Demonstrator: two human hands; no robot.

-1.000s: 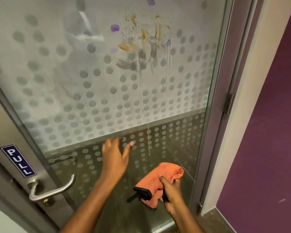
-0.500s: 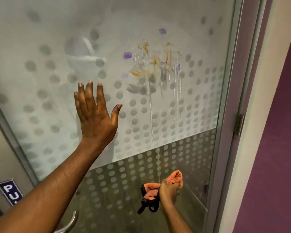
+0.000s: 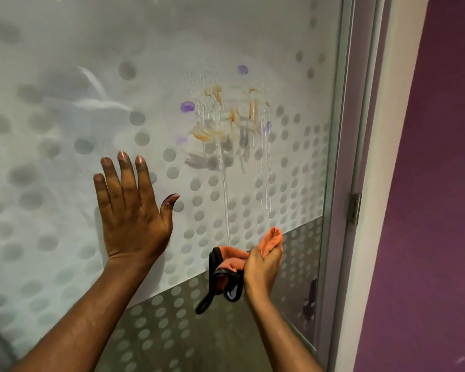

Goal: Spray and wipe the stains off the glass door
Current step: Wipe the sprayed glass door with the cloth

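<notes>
The frosted glass door with a grey dot pattern fills the view. Orange and purple stains sit on it right of centre, wet, with drips running down the glass. My left hand lies flat on the glass, fingers spread, left of and below the stains. My right hand is lower, below the stains, clenched around a bunched orange cloth with a black edge that hangs down. No spray bottle is visible.
The door's metal frame runs down the right side, with a hinge on the jamb. A purple wall stands further right. The lower band of the glass is darker, still dotted.
My left hand rose from near the handle and now presses flat on the glass. My right hand came up with the cloth. The view tilted upward, so the handle and PULL sign dropped out of sight.
</notes>
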